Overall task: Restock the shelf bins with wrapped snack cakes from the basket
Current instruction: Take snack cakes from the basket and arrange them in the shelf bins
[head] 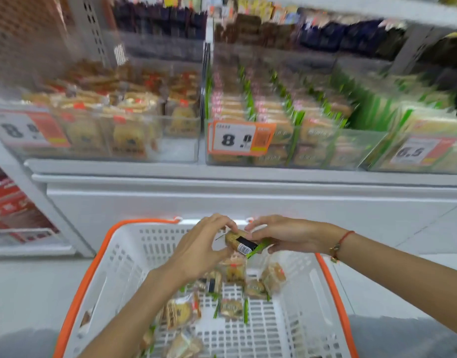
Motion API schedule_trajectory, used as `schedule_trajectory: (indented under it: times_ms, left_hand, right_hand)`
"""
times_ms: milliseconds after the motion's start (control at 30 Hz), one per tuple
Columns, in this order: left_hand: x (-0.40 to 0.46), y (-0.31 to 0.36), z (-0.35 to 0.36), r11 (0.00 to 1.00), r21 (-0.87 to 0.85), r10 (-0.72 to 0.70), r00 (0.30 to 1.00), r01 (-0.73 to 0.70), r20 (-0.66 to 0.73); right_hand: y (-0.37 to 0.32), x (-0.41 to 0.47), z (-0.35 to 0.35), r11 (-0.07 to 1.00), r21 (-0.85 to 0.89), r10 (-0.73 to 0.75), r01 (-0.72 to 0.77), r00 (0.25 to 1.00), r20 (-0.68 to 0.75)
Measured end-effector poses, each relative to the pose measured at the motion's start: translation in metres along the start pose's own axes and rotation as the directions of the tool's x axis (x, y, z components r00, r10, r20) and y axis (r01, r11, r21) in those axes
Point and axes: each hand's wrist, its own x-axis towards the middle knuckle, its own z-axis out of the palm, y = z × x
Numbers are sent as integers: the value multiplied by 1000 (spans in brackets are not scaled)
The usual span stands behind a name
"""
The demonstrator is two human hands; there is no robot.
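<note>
Both-handed: left hand [199, 250] and right hand [286, 237] pinched one cake [241, 242] between fingertips, held over basket [114, 257]. More cakes [231, 308] lay inside; bins [286, 140] above, blurred.

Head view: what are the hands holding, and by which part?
Both hands hold one green-edged wrapped snack cake above the basket: left hand pinches its left end, right hand its right end.

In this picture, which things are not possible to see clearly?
- Head view: print on the held snack cake; too small, partly covered by left hand and right hand.
- Small text on the middle price tag; motion blur.
- Top-shelf products; blurred, cut by the frame edge.
- Basket near end; cut by the bottom edge.
</note>
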Motion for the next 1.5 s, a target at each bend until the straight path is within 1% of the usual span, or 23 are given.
schedule_trajectory:
  times_ms: [100, 167, 200, 233, 300, 400, 500, 567, 667, 767, 800, 867, 900, 967, 1033, 1067, 1100, 1167, 1233, 1333, 1400, 1467, 1500]
  left_hand:
    - [11, 19, -14, 996, -63, 59, 996, -63, -65]
    - [20, 33, -23, 973, -229, -20, 997, 3, -69]
    - [25, 42, -28, 936, -347, -70, 996, 50, -47]
    - [29, 49, -30, 889, -449, -108, 994, 91, -13]
    - [36, 63, -34, 822, -546, -151, 986, 161, 64]
    - [42, 81, -38, 793, -562, -191, 972, 235, 138]
    - [48, 95, -39, 780, -582, -214, 972, 232, 101]
    - [52, 103, -40, 750, -621, -245, 968, 226, 55]
    - [55, 115, -37, 654, -729, -285, 959, 203, 12]
    - [60, 129, -32, 628, -762, -295, 954, 158, -45]
    - [63, 132, -31, 641, -759, -283, 954, 115, -94]
    - [68, 131, -33, 724, -690, -243, 932, -10, -268]
    - [70, 128, -38, 774, -630, -229, 900, -63, -371]
    - [77, 122, -57, 887, -446, -178, 797, -125, -577]
    - [86, 112, -81, 975, -195, -73, 690, -101, -720]
    - [91, 106, -92, 993, -85, -12, 660, -78, -751]
    - [96, 101, -103, 999, -4, 32, 655, -54, -755]
    - [104, 93, -119, 997, 77, 47, 702, 11, -711]
    - [110, 89, -126, 991, 99, -10, 773, 94, -634]
    - [116, 88, -127, 976, 105, -102, 829, 190, -550]
    - [119, 87, -124, 974, 97, -124, 840, 204, -528]
    - [122, 85, -122, 975, 87, -126, 837, 203, -533]
    - [122, 85, -122, 976, 82, -128, 834, 203, -537]
  right_hand:
    - [-18, -31, -24, 994, 113, -24, 12, 994, 104]
    - [-25, -45, -41, 983, 184, -38, 4, 983, 178]
    - [-28, -50, -48, 975, 221, -48, 11, 985, 163]
    - [-32, -53, -52, 967, 254, -58, 28, 992, 113]
    - [-38, -56, -55, 959, 267, -93, 100, 995, -40]
    - [-46, -62, -53, 969, 61, -221, 238, 954, -204]
    - [-53, -73, -52, 936, -95, -352, 340, 891, -287]
    - [-53, -76, -53, 914, -36, -387, 405, 839, -383]
    - [-50, -75, -52, 850, 194, -348, 491, 797, -494]
    - [-48, -76, -49, 847, 159, -347, 506, 756, -555]
    - [-48, -78, -49, 839, 135, -357, 527, 721, -594]
    - [-52, -82, -53, 806, 76, -388, 587, 620, -682]
    - [-54, -87, -57, 785, 20, -416, 620, 550, -724]
    - [-64, -98, -76, 746, -135, -478, 652, 382, -791]
    - [-71, -108, -106, 760, -320, -524, 566, 242, -817]
    - [-75, -112, -120, 771, -422, -564, 476, 204, -800]
    - [-79, -114, -135, 772, -517, -611, 370, 207, -764]
    - [-92, -116, -157, 739, -653, -668, 169, 314, -674]
    - [-107, -112, -175, 683, -730, -652, -26, 429, -626]
    - [-126, -97, -201, 565, -780, -567, -271, 559, -605]
    - [-131, -87, -210, 492, -782, -466, -383, 643, -608]
    - [-132, -79, -211, 461, -783, -360, -418, 718, -596]
    - [-129, -75, -211, 464, -782, -340, -416, 731, -591]
